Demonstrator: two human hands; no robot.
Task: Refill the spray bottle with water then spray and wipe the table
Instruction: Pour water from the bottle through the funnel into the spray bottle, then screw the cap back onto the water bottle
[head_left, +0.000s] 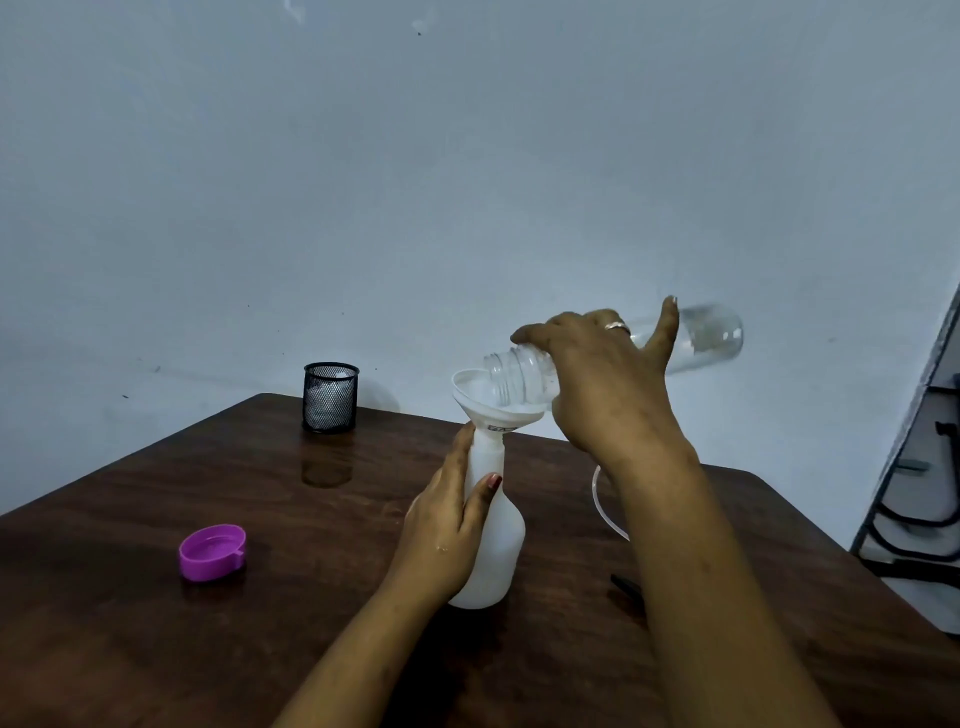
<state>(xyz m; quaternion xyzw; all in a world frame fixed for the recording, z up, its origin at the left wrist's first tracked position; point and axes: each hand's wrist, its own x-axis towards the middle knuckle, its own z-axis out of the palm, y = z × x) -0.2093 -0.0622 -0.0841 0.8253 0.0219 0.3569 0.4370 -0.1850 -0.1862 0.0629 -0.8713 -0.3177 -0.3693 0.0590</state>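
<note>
While the person pours, the wooden table (156, 597) is what stands to suffer first: it carries the spray bottle (498, 545) near its middle, and any water that misses will land on the wood around that bottle's base. Up and to the right of the spray bottle, the clear water bottle (706, 338) lies nearly level, its open mouth over the funnel's rim. The right hand (597, 374) is wrapped round its shoulder with the little finger sticking up. That grip is close to the mouth, with the long body trailing out behind, so a sudden glug could well jerk the mouth off the rim. The spray bottle itself stands upright, and the left hand (441, 535) curls round its neck and upper body, thumb on the near face. That helps, because the funnel (483, 405) seated in its neck looks tilted, and a nudge from the bottle mouth could tip it out. The white walls hide the level inside, so overfilling looks a real risk. Behind and left of the spray bottle a black mesh cup (330, 397) stands well apart; nearer on the left lies the purple cap (212, 552), open side up. Just right of the spray bottle a thin clear tube (602, 504) curves behind the right forearm, and a dropped elbow might sweep it.
</note>
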